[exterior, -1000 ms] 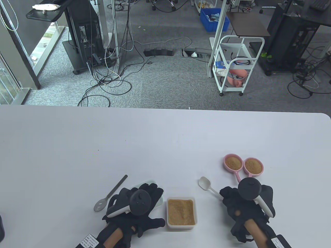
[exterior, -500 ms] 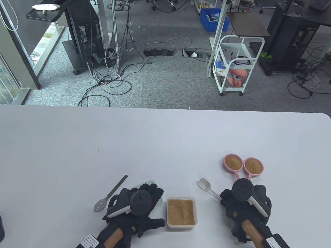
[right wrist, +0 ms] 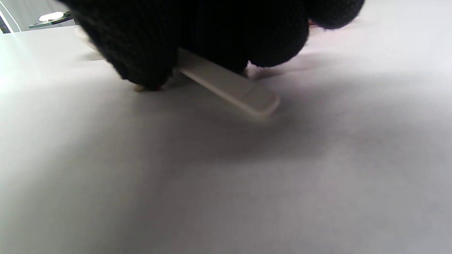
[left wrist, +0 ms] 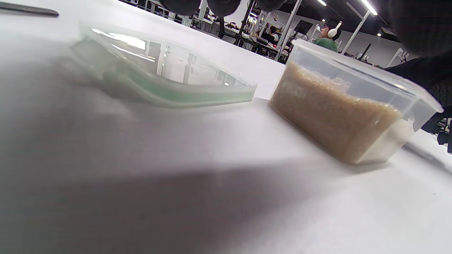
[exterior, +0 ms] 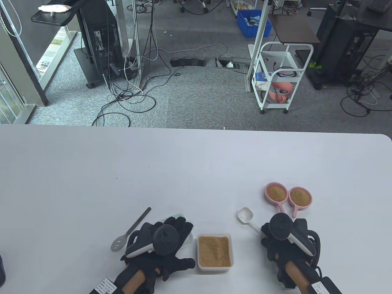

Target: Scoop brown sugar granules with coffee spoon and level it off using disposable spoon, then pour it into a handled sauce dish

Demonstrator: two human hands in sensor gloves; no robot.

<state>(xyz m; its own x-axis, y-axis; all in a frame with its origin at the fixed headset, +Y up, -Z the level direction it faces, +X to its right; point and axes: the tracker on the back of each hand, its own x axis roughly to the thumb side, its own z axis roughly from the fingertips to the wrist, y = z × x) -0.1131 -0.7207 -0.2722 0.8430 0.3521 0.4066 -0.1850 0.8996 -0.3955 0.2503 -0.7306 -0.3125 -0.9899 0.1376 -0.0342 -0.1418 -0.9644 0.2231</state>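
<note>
We see the sugar box [exterior: 214, 253] in the middle of the table [exterior: 196, 171]. The lid [left wrist: 159, 76] lies just left of it, the coffee spoon [exterior: 131, 229] farther left. The disposable spoon [exterior: 246, 216] lies right of the box, and the two sauce dishes [exterior: 288, 196] sit behind it, touching.

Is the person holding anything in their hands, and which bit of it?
The right hand has its grip on the white disposable spoon, fingers round the handle, bowl end free. The left hand holds nothing, lying flat over the clear lid.
</note>
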